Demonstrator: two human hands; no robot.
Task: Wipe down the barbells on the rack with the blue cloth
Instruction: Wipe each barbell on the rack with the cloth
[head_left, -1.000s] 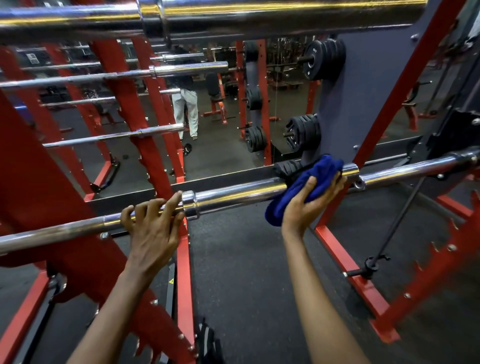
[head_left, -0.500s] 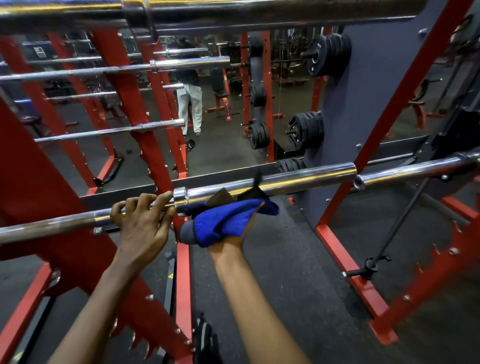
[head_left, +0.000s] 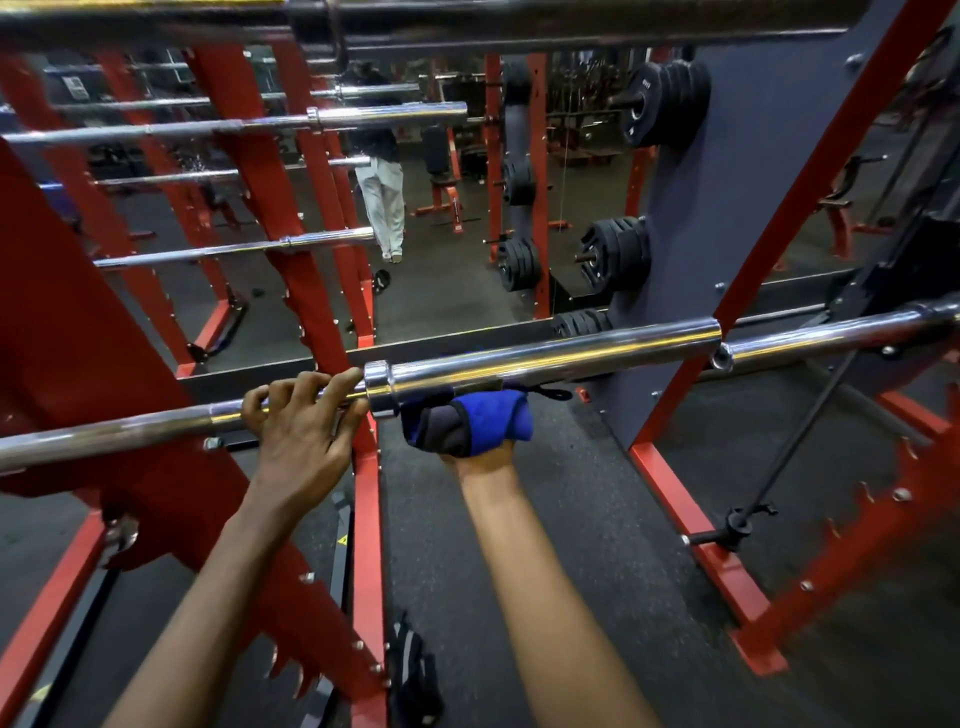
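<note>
Dark rubber gym flooring (head_left: 545, 519) spread beneath everything, with a wide mirror (head_left: 441, 208) behind throwing back black weight plates (head_left: 613, 254) and a standing figure in pale trousers. Big red steel rack uprights (head_left: 311, 291) framed the shot, carrying several chrome bars. Front and centre ran the long chrome barbell (head_left: 545, 353), level across the rack, its thick sleeve meeting the thinner shaft at a collar.

And the left hand (head_left: 298, 421) was closed over that shaft just beside the collar, steadying it. The right hand (head_left: 475, 447) was clamped from below on the bunched blue cloth with dark trim (head_left: 467, 418), which pressed against the underside of the sleeve, hard up by the collar.

Doing this well, I'd judge, meant wrapping the cloth right round the sleeve instead of only rubbing underneath, keeping firm pressure, and working into the collar's edge where grime would gather, while the left hand stopped the bar rolling.

Compared with a second ago, what a change: the cloth had travelled from the far outer end of the sleeve all the way inward to the collar, and the grip had flipped from over the top to underneath. The left hand had barely shifted.
</note>
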